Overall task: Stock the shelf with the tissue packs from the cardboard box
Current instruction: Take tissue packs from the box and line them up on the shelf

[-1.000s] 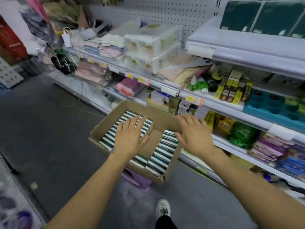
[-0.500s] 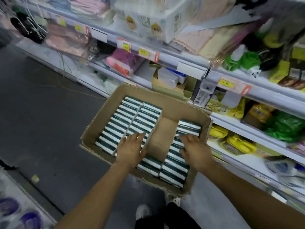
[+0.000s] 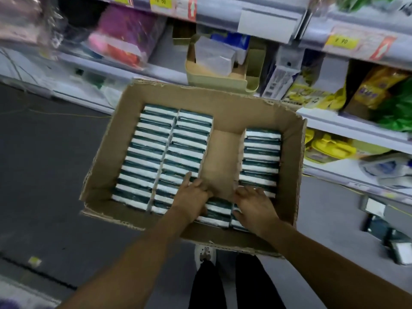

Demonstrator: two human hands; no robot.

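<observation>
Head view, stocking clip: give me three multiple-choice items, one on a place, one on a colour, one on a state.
1. Where is the bare gap in the cardboard box?
A. far-left column
B. between the middle and right columns
C. near-left corner

2. What colours are the tissue packs?
A. red and yellow
B. dark green and white
C. plain brown

3. What are the hands doing?
A. both are down on packs at the near end
B. both grip the rim
C. one reaches the shelf

B: brown floor shows there. B: every row is so banded. A: left hand and right hand lie there.
</observation>
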